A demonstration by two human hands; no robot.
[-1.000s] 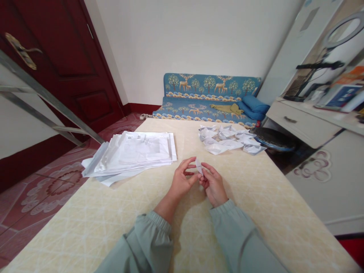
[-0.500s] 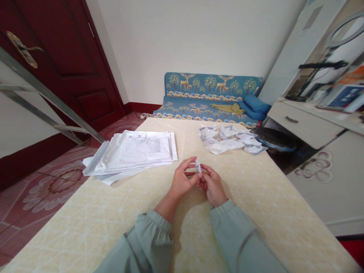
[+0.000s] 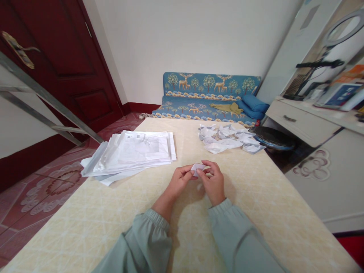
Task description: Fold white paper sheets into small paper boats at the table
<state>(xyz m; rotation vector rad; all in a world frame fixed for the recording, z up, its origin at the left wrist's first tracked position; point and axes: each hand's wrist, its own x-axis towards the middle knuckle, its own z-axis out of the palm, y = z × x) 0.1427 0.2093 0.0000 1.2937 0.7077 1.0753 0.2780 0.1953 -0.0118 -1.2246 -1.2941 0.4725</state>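
Observation:
A small folded piece of white paper (image 3: pixel 197 169) is held just above the table, between both hands. My left hand (image 3: pixel 180 180) is closed on its left side, thumb in front and fingers behind. On the paper's right side, my right hand (image 3: pixel 212 181) pinches with the thumb on its face. The exact folds are too small to make out. Beyond my right hand, several folded white paper shapes (image 3: pixel 224 144) lie grouped on the table. To the left of my hands rests a stack of white paper sheets (image 3: pixel 142 149), some with writing or print.
The table (image 3: pixel 127 220) has a pale yellow patterned cover. Behind it stands a blue patterned sofa (image 3: pixel 193 102). A metal ladder-like frame (image 3: pixel 65 110) leans at the left by a dark red door (image 3: pixel 68 45). A white cabinet (image 3: pixel 307 117) stands at the right.
The folded paper has turned from nearly edge-on and upright to lying flatter, its face showing. My right hand has shifted its grip to its right end; my left hand has lowered slightly.

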